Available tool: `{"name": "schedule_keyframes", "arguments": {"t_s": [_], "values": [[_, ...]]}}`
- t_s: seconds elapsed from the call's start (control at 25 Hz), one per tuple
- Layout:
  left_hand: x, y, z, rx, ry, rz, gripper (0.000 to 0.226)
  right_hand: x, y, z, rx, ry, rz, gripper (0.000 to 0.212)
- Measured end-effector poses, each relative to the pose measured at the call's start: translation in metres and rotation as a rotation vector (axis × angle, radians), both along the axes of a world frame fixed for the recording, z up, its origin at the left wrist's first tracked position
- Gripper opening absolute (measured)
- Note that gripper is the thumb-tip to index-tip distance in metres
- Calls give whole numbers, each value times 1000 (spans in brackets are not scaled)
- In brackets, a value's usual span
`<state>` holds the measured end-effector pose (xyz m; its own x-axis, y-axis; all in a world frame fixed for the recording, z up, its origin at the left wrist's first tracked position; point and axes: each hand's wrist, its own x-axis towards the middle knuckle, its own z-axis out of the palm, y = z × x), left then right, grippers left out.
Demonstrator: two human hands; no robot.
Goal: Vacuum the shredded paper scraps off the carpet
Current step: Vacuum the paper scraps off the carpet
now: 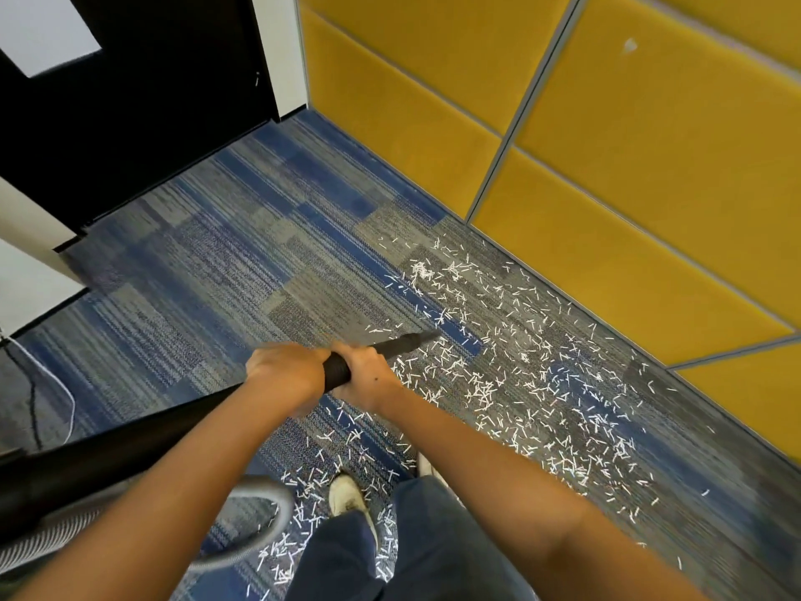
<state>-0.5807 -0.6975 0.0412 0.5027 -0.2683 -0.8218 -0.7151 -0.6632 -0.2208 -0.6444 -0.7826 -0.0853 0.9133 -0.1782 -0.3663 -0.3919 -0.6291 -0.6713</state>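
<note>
Evidently left grip (286,375) and right grip (368,377) both clasp the wand (403,344), likely rigid and light; paper scraps (498,383) look featherlight.

Two hands, left hand (286,375) and right hand (368,373), around one vacuum wand (390,347) — below the wand one grey hose (279,507), one white shoe (346,492); paper scraps (481,389) right of it, too many to count.
</note>
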Motion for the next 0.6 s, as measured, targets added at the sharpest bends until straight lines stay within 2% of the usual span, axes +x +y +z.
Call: {"name": "schedule_keyframes", "arguments": {"t_s": [0.28, 0.48, 0.6], "values": [[2, 4, -5, -83, -55, 62, 64, 17, 2, -2, 37, -63, 45, 32], [17, -3, 2, -8, 30, 165, 75, 35, -4, 0, 84, 14, 63, 35], [15, -15, 8, -1, 22, 142, 77, 36, -11, -3, 88, 5, 38, 33]]}}
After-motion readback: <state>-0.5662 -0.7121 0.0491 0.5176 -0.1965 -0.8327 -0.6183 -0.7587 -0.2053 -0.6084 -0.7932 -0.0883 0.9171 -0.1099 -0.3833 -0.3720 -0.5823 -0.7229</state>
